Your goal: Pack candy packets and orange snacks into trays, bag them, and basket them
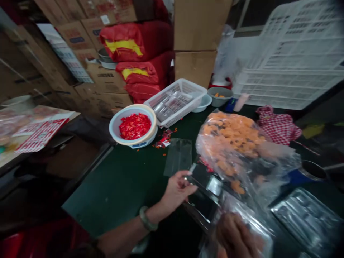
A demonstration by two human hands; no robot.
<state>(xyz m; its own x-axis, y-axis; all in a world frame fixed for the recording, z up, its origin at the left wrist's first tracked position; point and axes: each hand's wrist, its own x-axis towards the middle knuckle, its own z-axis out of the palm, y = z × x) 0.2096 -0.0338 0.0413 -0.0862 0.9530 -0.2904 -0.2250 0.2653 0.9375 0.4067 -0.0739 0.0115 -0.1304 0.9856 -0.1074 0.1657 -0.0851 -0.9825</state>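
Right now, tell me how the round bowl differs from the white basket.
The round bowl is circular with a cream rim, while the white basket is rectangular with slotted sides. The round bowl holds red packets; the white basket holds silver packets. Both sit side by side on the green table.

one wrist [159,212] wears a chunky green bracelet [146,219].

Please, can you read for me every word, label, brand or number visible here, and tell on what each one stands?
Nothing can be read with certainty; all the print is too small or blurred:
Cardboard cartons: printed labels, unreadable.
Red sack: yellow mark, no readable words.
Red-and-white printed packaging: unreadable.
Small red wrapper: unreadable.
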